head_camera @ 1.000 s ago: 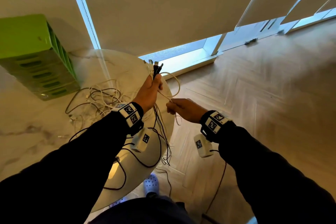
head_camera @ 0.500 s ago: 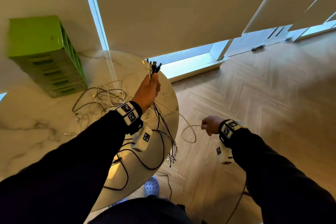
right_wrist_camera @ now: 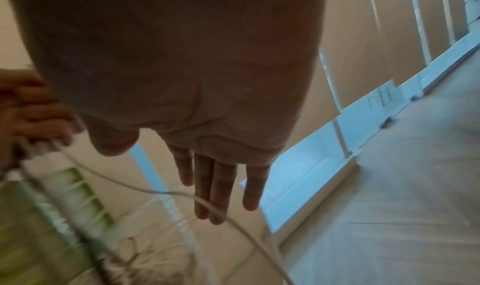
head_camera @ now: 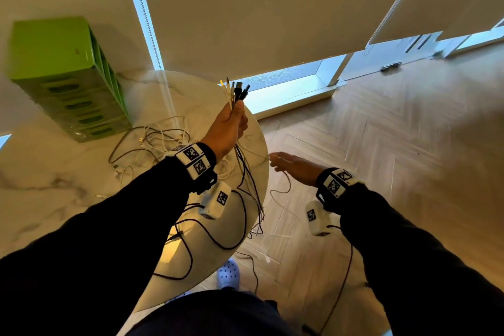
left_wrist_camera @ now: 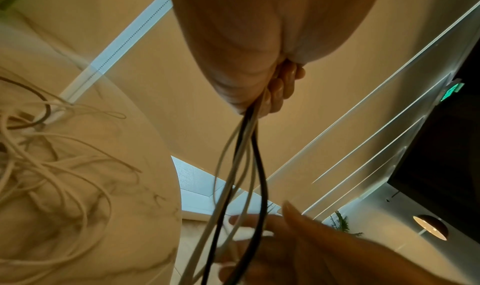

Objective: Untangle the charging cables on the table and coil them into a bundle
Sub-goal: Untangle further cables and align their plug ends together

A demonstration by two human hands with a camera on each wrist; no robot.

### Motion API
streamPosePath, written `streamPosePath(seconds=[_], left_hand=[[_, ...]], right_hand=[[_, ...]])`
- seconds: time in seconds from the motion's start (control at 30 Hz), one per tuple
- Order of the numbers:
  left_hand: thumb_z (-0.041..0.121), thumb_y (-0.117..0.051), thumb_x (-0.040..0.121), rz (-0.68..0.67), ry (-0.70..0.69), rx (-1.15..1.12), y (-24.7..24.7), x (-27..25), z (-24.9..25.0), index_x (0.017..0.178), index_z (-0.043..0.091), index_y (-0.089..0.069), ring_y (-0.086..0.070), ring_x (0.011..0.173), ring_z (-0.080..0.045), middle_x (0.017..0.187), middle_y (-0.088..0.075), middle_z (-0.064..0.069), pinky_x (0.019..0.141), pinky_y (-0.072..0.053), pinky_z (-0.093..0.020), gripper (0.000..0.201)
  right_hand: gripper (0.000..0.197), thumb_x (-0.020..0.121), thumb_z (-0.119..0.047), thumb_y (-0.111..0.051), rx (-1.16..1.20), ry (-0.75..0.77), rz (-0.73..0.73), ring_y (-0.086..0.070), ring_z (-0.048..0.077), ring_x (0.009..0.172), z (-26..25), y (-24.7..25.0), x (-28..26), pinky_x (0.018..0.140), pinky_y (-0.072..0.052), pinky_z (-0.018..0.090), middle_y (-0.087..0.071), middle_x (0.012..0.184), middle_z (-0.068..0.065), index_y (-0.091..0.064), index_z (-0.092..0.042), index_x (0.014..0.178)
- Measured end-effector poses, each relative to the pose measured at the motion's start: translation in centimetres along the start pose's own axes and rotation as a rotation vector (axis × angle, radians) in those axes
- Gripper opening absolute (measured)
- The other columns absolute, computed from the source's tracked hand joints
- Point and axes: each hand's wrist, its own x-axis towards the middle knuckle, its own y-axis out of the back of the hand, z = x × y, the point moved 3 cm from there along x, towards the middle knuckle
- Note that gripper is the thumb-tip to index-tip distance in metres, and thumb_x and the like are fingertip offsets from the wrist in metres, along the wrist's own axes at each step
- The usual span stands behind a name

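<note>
My left hand is raised over the table's right edge and grips a bunch of black and white charging cables just below their plugs, which stick up. The strands hang down past my wrist and over the edge. A tangle of more cables lies on the round marble table. My right hand is beside the table edge with straight fingers, holding nothing. A white cable runs just below those fingers.
A green slotted box stands at the back left of the table. A black cable loops across the table's near side. Wooden floor spreads to the right, with a window sill behind. My shoe shows beneath the table edge.
My right hand let go of the white cable it had pulled out to the right, opened, and came back toward the hanging strands. My left hand kept its hold on the plug ends.
</note>
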Motion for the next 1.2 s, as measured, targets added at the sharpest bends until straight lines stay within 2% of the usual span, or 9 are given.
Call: streamPosePath(seconds=[0.07, 0.2, 0.27, 0.4, 0.53, 0.67, 0.87, 1.07, 1.2], left_hand=[[0.034, -0.029, 0.11, -0.035, -0.001, -0.025, -1.1, 0.1, -0.1, 0.091, 0.025, -0.041, -0.027, 0.061, -0.008, 0.066, -0.032, 0.008, 0.056, -0.022, -0.024, 0.024], [0.036, -0.029, 0.11, -0.053, 0.025, -0.06, -1.7, 0.5, 0.2, 0.087, 0.021, -0.04, -0.027, 0.06, -0.009, 0.065, -0.033, 0.007, 0.056, -0.023, -0.024, 0.029], [0.035, -0.029, 0.11, -0.06, 0.05, -0.152, -1.5, 0.7, 0.3, 0.084, 0.022, -0.04, -0.029, 0.059, -0.01, 0.06, -0.035, 0.009, 0.057, -0.025, -0.024, 0.032], [0.029, -0.03, 0.111, -0.042, 0.143, -0.358, -2.1, 0.4, -0.1, 0.082, 0.017, -0.038, -0.035, 0.06, -0.014, 0.057, -0.035, 0.006, 0.058, -0.036, -0.022, 0.033], [0.035, -0.031, 0.11, -0.114, 0.206, -0.303, -4.3, -0.6, -0.9, 0.085, 0.019, -0.035, -0.052, 0.061, -0.015, 0.057, -0.039, 0.007, 0.067, -0.04, -0.032, 0.031], [0.035, -0.035, 0.11, -0.263, 0.293, -0.296, -5.3, -1.0, -0.3, 0.087, 0.018, -0.037, -0.047, 0.059, -0.018, 0.059, -0.034, 0.004, 0.067, -0.047, -0.031, 0.029], [0.031, -0.042, 0.108, -0.329, 0.364, -0.319, -3.5, -0.6, 0.7, 0.084, 0.018, -0.038, -0.03, 0.05, -0.011, 0.058, -0.029, 0.006, 0.076, -0.05, -0.032, 0.028], [0.029, -0.036, 0.11, -0.11, 0.143, -0.454, -1.5, 1.5, 3.3, 0.09, 0.019, -0.039, -0.032, 0.055, -0.012, 0.062, -0.03, 0.006, 0.074, -0.048, -0.032, 0.022], [0.032, -0.034, 0.11, 0.007, 0.057, -0.475, -1.7, 2.0, 4.5, 0.104, 0.026, -0.041, -0.031, 0.058, -0.009, 0.067, -0.031, 0.006, 0.066, -0.039, -0.027, 0.011]], right_hand=[[0.059, 0.101, -0.053, -0.04, -0.015, 0.052, -0.077, -0.056, 0.021, 0.123, -2.7, -1.2, -0.2, 0.106, -0.04, 0.037, -0.06, 0.133, 0.007, -0.032, -0.02, 0.15], [0.031, 0.107, -0.035, -0.036, -0.153, 0.096, -0.101, -0.062, 0.014, 0.076, -3.7, -1.9, -0.6, 0.071, -0.045, 0.026, -0.059, 0.085, -0.006, -0.051, -0.013, 0.122], [0.031, 0.108, -0.032, -0.035, -0.237, 0.066, -0.092, -0.059, 0.015, 0.082, -1.9, -1.5, -1.1, 0.074, -0.045, 0.027, -0.058, 0.095, -0.003, -0.056, -0.015, 0.123], [0.042, 0.095, -0.032, -0.061, -0.438, 0.034, -0.052, -0.042, 0.025, 0.132, 1.0, -0.3, -1.0, 0.11, -0.038, 0.042, -0.044, 0.141, 0.005, -0.052, -0.03, 0.136], [0.079, 0.086, -0.039, -0.075, -0.127, 0.188, -0.073, -0.037, 0.013, 0.134, -2.7, -0.7, -1.8, 0.108, -0.029, 0.029, -0.038, 0.152, -0.003, -0.032, -0.025, 0.151], [0.027, 0.093, -0.043, -0.065, 0.004, 0.122, -0.102, -0.057, 0.006, 0.095, -3.7, -1.4, -1.2, 0.091, -0.042, 0.025, -0.065, 0.106, -0.008, -0.068, -0.02, 0.108], [0.043, 0.097, -0.053, -0.053, -0.347, -0.069, -0.14, -0.063, 0.005, 0.073, 3.2, -0.4, 0.2, 0.08, -0.045, 0.025, -0.074, 0.078, -0.009, -0.071, -0.022, 0.073], [0.049, 0.099, -0.058, -0.039, -0.529, -0.239, 0.366, -0.067, 0.031, 0.091, 8.4, 3.0, -1.1, 0.08, -0.053, 0.037, -0.072, 0.095, 0.009, -0.068, -0.018, 0.102], [0.037, 0.098, -0.048, -0.053, -0.623, -0.153, 0.007, -0.065, 0.025, 0.093, 7.4, -0.7, -1.4, 0.083, -0.051, 0.035, -0.069, 0.106, 0.008, -0.065, -0.017, 0.113]])
